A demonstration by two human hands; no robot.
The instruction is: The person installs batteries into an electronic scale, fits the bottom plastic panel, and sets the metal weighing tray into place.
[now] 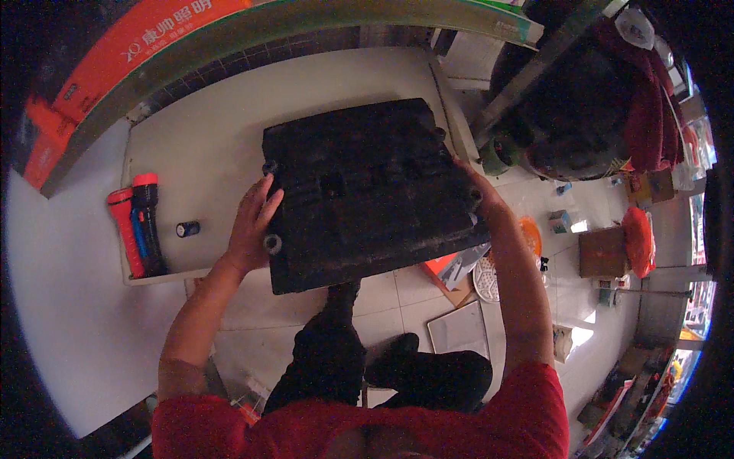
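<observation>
Between my two hands is a wide black plastic case (375,199), its dark face marked by moulded recesses and small round lugs along the side edges. It is held tilted over the front edge of a pale shelf (214,122). My left hand (254,226) grips its left side, fingers along the edge near the lugs. At the opposite side my right hand (483,193) closes on the right edge, its fingers partly hidden. Whether the case is a tool box or a cover, I cannot tell.
Red-and-black flashlights (145,222) lie at the shelf's left end, near a small dark battery-like cylinder (187,229). A cardboard box (602,252) and a red bag (638,241) stand on the tiled floor at right. A metal rail (547,65) slants at upper right.
</observation>
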